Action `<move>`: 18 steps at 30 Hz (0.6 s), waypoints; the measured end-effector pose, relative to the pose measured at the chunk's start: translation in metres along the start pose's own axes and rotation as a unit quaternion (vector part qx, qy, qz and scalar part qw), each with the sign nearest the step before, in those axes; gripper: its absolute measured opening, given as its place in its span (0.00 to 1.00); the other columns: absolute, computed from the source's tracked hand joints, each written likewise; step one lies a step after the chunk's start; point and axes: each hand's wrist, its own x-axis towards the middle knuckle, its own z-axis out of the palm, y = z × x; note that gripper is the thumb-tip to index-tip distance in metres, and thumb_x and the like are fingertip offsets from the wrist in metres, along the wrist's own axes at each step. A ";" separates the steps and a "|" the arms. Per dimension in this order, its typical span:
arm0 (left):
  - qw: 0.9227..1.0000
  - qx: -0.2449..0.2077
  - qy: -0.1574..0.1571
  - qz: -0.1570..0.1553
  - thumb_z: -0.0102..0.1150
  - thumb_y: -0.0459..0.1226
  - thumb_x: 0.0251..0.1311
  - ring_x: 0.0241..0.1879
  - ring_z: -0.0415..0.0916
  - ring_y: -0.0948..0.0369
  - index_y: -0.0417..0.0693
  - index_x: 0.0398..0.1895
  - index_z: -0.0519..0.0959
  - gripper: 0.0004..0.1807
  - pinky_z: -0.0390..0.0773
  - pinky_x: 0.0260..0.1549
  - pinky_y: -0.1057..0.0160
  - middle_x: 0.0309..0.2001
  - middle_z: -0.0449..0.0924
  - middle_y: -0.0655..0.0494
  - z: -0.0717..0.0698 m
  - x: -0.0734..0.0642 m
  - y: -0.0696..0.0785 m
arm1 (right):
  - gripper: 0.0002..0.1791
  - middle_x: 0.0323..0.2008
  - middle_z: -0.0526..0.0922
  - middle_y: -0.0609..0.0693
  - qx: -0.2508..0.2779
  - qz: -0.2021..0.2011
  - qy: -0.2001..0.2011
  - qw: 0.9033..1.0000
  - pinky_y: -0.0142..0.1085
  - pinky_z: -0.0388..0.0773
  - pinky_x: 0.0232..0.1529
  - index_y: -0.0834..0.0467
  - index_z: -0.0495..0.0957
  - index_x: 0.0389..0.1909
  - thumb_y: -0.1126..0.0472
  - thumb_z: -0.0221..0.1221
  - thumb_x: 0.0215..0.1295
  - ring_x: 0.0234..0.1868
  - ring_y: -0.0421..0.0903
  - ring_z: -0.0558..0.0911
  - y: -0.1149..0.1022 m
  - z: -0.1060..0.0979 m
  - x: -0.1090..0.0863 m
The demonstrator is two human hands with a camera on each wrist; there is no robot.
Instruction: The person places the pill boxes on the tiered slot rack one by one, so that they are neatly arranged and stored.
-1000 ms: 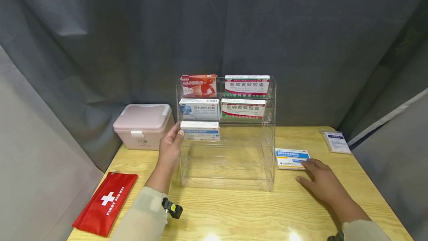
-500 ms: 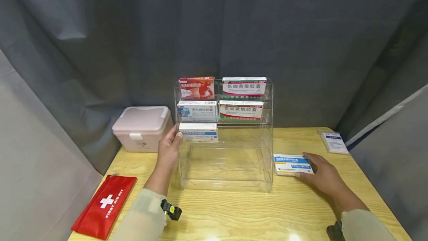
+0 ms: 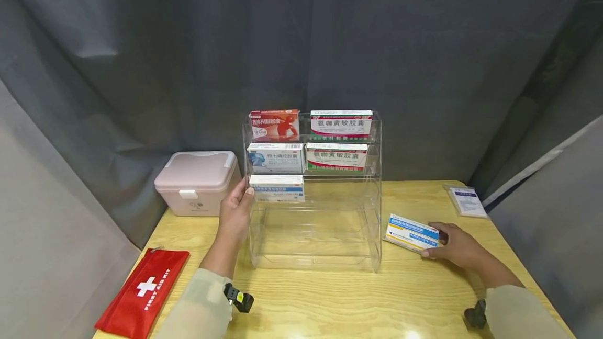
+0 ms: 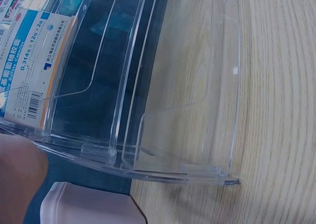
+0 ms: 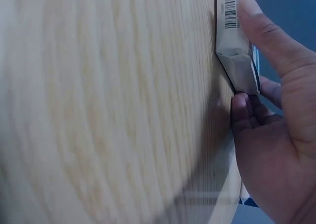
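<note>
A clear acrylic display rack (image 3: 314, 234) stands mid-table with medicine boxes on its upper tiers. My left hand (image 3: 235, 213) grips its left side edge, thumb in front beside the blue-and-white medicine box (image 3: 277, 192) on the third tier; in the left wrist view only part of the thumb (image 4: 19, 174) shows. To the right of the rack, my right hand (image 3: 454, 247) pinches the right end of another blue-and-white medicine box (image 3: 412, 233) between thumb and fingers. That box is tilted, its left end close to the rack. The right wrist view shows the thumb on its barcode side (image 5: 230, 17).
Top tier: a red box (image 3: 275, 125) and a white-green box (image 3: 341, 124). Second tier: a grey-blue box (image 3: 276, 159) and a similar white-green box (image 3: 336, 158). A pink case (image 3: 195, 182) and red first aid pouch (image 3: 143, 292) lie left; a small white pack (image 3: 466, 201) is back right.
The right hand has gone from touching the flat-lying box to pinching its right end, and the box has turned and tilted. The left hand stays at the rack's side.
</note>
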 end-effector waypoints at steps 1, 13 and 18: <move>1.000 0.001 0.000 0.000 0.52 0.36 0.84 0.87 0.54 0.51 0.46 0.85 0.64 0.30 0.57 0.86 0.52 0.86 0.60 0.50 0.000 0.000 0.001 | 0.63 0.65 0.77 0.73 0.002 -0.003 -0.001 1.000 0.61 0.83 0.62 0.73 0.64 0.78 0.37 0.82 0.54 0.57 0.64 0.80 0.002 -0.001 -0.001; 1.000 -0.009 0.007 -0.001 0.52 0.34 0.84 0.86 0.56 0.50 0.45 0.84 0.65 0.29 0.59 0.86 0.52 0.85 0.61 0.47 0.002 -0.001 0.002 | 0.44 0.44 0.80 0.55 0.099 0.016 0.018 0.995 0.34 0.77 0.36 0.65 0.69 0.71 0.45 0.77 0.66 0.43 0.48 0.78 0.010 -0.003 -0.010; 1.000 -0.007 0.004 -0.006 0.53 0.36 0.84 0.86 0.55 0.52 0.48 0.85 0.65 0.29 0.58 0.86 0.54 0.86 0.61 0.50 0.001 0.001 0.004 | 0.40 0.52 0.87 0.51 0.254 0.050 0.017 0.966 0.32 0.90 0.46 0.69 0.66 0.75 0.46 0.67 0.78 0.46 0.38 0.86 0.010 -0.009 -0.017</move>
